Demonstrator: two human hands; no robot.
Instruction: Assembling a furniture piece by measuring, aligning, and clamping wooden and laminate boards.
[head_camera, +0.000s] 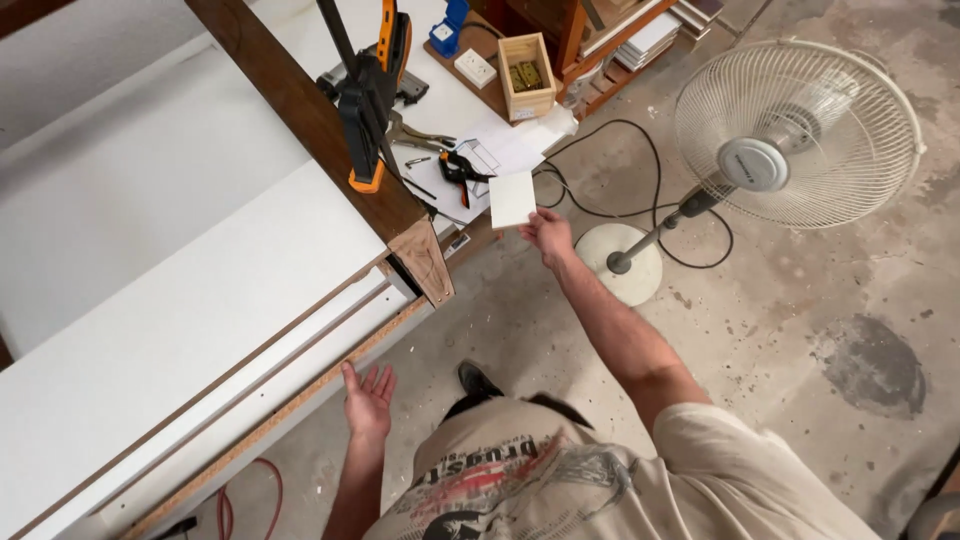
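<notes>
Beside the white workbench (180, 330), a fan (795, 130) stands on stained concrete floor (800, 330)

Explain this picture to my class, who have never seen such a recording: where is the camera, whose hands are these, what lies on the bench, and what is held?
There is one picture, taken by a camera worn on a person's head, looking down over their shirt at their two bare hands. The right hand reaches forward and holds a small white panel by its lower edge. The left hand is open, palm up, at the raw edge of a large white board on the bench. A dark wooden beam crosses the board, with a black and orange clamp on it. Behind lie pliers, papers and a small wooden box. A white fan stands on the concrete floor.
</notes>
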